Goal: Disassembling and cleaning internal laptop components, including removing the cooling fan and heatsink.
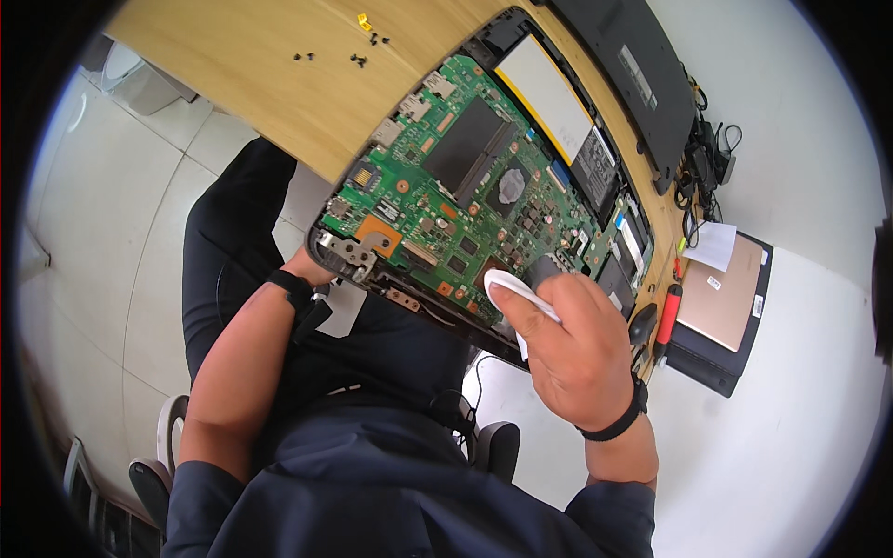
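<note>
An opened laptop base (437,158) lies tilted at the table's edge, showing its green circuit board, battery (544,88) and a chip with grey paste (510,186). My right hand (577,344) is closed on a folded white cloth or tissue (512,293), its thumb pressing it against the board's lower right area, by another chip. My left hand (313,264) is under the left front corner of the laptop base, fingers hidden behind it.
Loose screws (358,60) and a yellow piece (364,20) sit on the wooden table (223,56). Behind are a black panel (633,84) and cables (709,167). Closed laptops (712,307), paper (712,244) and a red tool (668,316) lie right. A bin (139,79) stands left.
</note>
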`<state>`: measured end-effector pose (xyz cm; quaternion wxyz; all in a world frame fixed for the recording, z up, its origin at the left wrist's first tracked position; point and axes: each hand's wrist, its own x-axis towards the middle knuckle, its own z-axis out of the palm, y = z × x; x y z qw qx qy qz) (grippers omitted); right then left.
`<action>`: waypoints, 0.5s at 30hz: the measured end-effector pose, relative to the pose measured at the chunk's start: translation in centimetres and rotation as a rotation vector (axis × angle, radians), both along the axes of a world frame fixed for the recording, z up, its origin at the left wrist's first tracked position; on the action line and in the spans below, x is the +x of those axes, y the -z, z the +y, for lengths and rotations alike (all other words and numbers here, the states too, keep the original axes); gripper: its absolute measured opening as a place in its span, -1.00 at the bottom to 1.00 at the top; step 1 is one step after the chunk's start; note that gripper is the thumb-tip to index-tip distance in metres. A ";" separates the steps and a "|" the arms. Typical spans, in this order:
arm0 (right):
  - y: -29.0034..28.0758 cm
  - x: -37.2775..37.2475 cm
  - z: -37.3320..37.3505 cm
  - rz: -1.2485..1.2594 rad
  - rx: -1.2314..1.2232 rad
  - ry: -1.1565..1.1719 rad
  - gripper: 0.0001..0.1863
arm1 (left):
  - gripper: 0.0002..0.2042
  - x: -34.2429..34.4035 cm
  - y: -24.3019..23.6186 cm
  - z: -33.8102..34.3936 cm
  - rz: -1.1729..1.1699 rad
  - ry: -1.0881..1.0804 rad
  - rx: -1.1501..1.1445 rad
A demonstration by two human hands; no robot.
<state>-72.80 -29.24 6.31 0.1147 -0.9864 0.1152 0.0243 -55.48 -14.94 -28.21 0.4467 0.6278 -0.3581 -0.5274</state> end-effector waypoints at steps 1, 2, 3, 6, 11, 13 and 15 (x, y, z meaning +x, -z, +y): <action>-0.1 0.1 -0.1 0.016 0.000 -0.014 -0.55 | -0.58 0.1 0.1 0.4 0.008 0.001 0.002; -0.1 0.1 -0.2 0.032 -0.001 -0.029 -0.55 | -0.58 0.0 0.3 0.2 0.017 0.001 0.003; -0.1 -0.1 -0.3 0.031 0.000 -0.032 -0.55 | -0.58 -0.3 0.1 0.0 0.023 -0.003 0.004; 0.0 -0.4 -0.2 0.044 -0.011 -0.002 -0.53 | -0.57 -0.5 0.0 0.0 0.045 -0.011 0.007; -0.1 -0.4 -0.4 0.049 -0.004 -0.016 -0.51 | -0.57 -0.3 0.5 0.0 0.087 -0.017 0.012; 0.0 -0.5 -0.2 0.034 -0.014 -0.014 -0.50 | -0.57 -0.6 0.4 0.0 0.103 -0.018 0.008; 0.1 -0.2 0.0 0.020 -0.020 -0.014 -0.49 | -0.56 -0.2 0.5 -1.1 0.120 -0.023 0.010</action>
